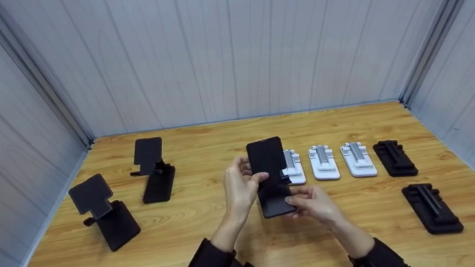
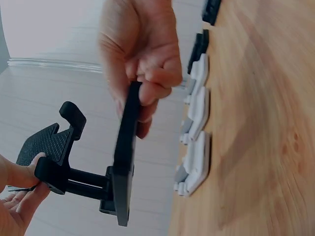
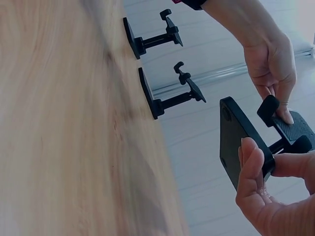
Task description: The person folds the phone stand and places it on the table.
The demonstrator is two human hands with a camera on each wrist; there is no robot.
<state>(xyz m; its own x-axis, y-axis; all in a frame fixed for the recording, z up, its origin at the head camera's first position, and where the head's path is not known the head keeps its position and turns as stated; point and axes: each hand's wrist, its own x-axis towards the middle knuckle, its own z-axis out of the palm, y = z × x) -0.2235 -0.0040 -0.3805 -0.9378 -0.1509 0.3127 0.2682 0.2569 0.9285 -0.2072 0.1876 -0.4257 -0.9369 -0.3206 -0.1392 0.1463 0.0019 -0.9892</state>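
Both hands hold a black phone stand (image 1: 266,157), opened out and raised over the table's middle. My left hand (image 1: 239,190) pinches its upper plate at the left side, thumb on the face. With thumb and fingers, my right hand (image 1: 314,204) grips the edge of the flat base. In the left wrist view, the base (image 2: 123,162) stands on edge, joined by two rods to the textured plate (image 2: 47,145) with hooked lips. The right wrist view shows round pads under the base (image 3: 236,132).
Two opened black phone stands (image 1: 149,155) (image 1: 117,223) stand at the left. Three folded white stands (image 1: 323,163) lie in a row right of centre, the leftmost partly covered by the held one. Two folded black stands (image 1: 395,158) (image 1: 432,209) lie further right. Panel walls (image 1: 229,51) enclose the wooden table.
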